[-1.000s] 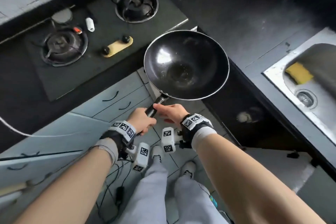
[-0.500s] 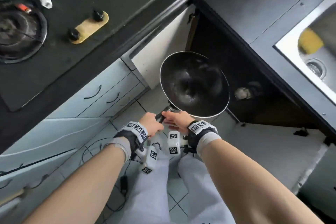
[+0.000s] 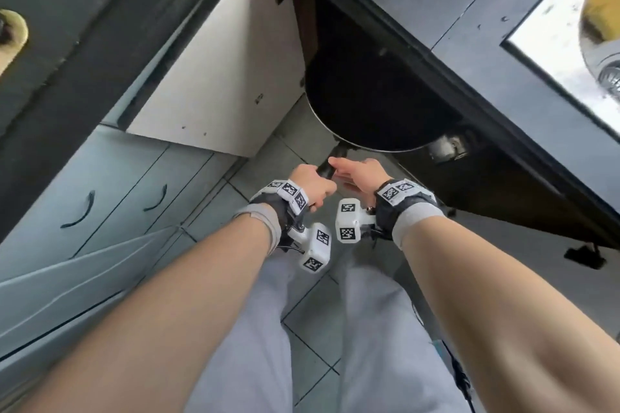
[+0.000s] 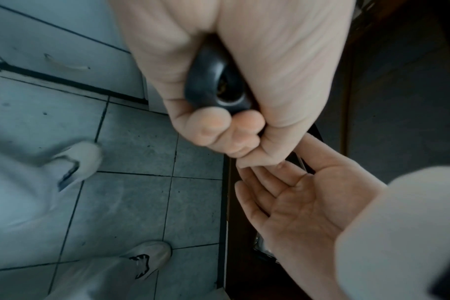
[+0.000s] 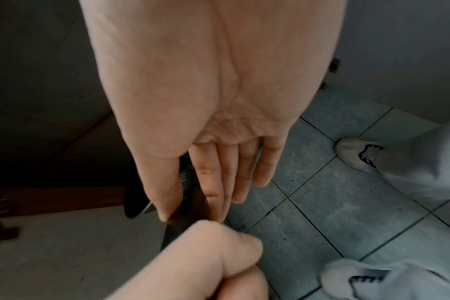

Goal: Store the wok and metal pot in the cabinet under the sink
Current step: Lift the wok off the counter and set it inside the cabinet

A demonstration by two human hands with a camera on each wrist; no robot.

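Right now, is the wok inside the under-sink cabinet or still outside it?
Partly in. The wok bowl sits in the dark cabinet opening, its near rim and handle outside, gripped by the left hand.

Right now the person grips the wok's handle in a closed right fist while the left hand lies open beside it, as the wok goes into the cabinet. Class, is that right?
The hands are swapped. The left wrist view shows the left hand fisted round the wok's handle; the right hand lies open beside it. The wok is indeed entering the cabinet.
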